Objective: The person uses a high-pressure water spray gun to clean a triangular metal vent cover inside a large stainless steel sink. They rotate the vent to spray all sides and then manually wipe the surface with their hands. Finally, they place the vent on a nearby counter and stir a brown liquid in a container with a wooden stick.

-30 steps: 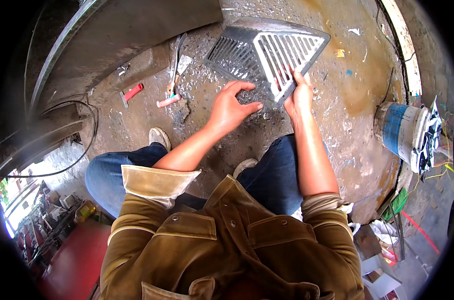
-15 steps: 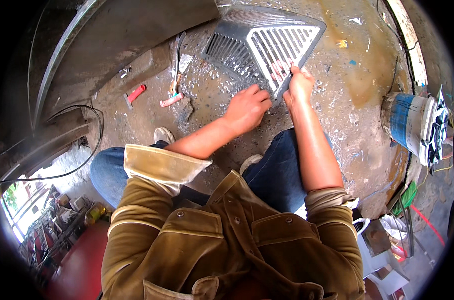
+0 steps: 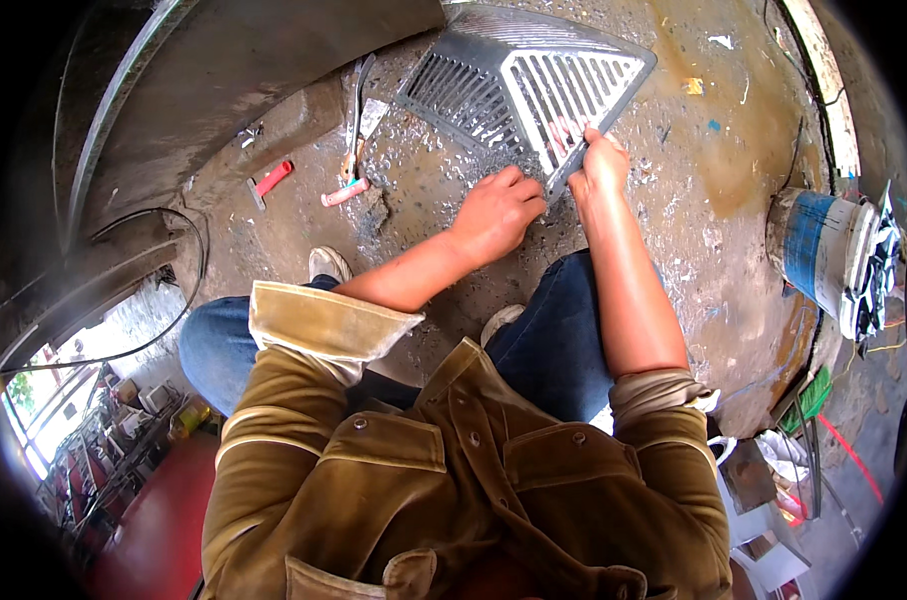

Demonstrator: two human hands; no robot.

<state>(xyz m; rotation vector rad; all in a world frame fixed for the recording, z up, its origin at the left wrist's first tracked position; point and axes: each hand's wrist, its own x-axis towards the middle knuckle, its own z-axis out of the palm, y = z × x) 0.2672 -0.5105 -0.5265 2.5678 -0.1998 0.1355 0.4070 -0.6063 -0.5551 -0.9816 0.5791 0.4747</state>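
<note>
A grey metal grille (image 3: 514, 85), triangular with slotted bars, stands tilted on the dirty concrete floor in front of me. My right hand (image 3: 600, 163) grips its near edge, fingers poking through the slots. My left hand (image 3: 498, 208) rests with curled fingers against the grille's lower corner, amid metal shavings; whether it holds a small tool is hidden.
A red-handled tool (image 3: 271, 181) and a pink-handled tool (image 3: 349, 185) lie on the floor to the left. A blue and white bucket (image 3: 824, 255) filled with scrap stands at right. A large curved metal panel (image 3: 254, 70) rises at upper left. My knees are bent below.
My left hand has closed from spread fingers into a curl and slid up to the grille's corner. My right hand keeps its grip on the edge.
</note>
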